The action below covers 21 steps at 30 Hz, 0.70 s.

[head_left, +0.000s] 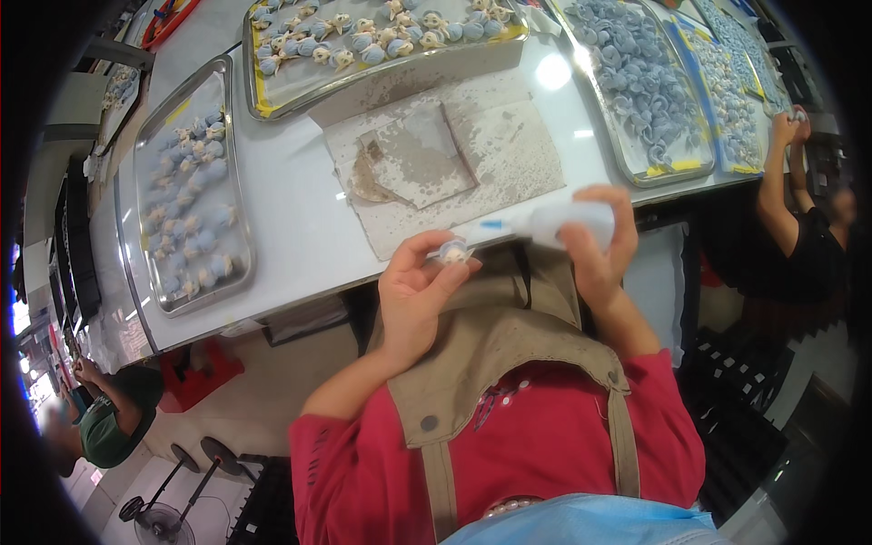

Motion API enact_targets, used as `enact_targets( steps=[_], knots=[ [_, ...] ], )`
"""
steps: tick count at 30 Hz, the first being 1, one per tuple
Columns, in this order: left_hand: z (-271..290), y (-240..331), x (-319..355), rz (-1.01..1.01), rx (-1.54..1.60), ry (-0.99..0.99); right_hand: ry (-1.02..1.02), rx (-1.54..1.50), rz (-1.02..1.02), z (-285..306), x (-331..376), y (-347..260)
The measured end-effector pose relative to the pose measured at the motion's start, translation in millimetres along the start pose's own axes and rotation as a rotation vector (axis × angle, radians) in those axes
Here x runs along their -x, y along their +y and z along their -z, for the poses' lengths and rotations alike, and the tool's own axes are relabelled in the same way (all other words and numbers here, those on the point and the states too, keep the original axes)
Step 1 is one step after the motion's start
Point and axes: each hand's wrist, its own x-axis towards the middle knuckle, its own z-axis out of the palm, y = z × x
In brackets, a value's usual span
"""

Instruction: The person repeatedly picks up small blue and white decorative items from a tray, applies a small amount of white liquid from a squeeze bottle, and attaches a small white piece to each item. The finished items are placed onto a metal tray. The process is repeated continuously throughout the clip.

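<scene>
Between the fingertips of my left hand (411, 300) is a small pale blue and cream figurine (454, 252), held just over the table's front edge. My right hand (607, 245) grips a white squeeze bottle (565, 223), tipped on its side, its blue nozzle pointing left above the figurine and apart from it. The bottle and right fingers are slightly blurred. Beyond both hands, a stained cardboard sheet (522, 150) lies flat on the white table. My fingers cover part of the figurine.
Metal trays of similar figurines stand at the left (238, 195) and the back (295, 89). At the right, a tray (672, 173) holds blue-grey curled pieces. One person (788, 209) works at the far right, another (118, 422) at the far left. A fan (162, 518) stands lower left.
</scene>
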Motion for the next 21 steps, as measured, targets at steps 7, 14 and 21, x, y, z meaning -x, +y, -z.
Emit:
enact_targets(
  steps=[7,14,21],
  knots=[
    [3.3,1.6,-1.4,-0.117,-0.011,-0.062,0.05,0.206,-0.207,-28.6,-43.6,33.7],
    [2.1,2.9,-6.4,-0.043,-0.023,-0.045,0.058,0.743,0.23,25.9,-71.5,49.1],
    [-9.5,-2.1,-5.6,0.002,-0.017,-0.086,-0.057,1.114,0.322,91.6,-112.3,62.1]
  ],
)
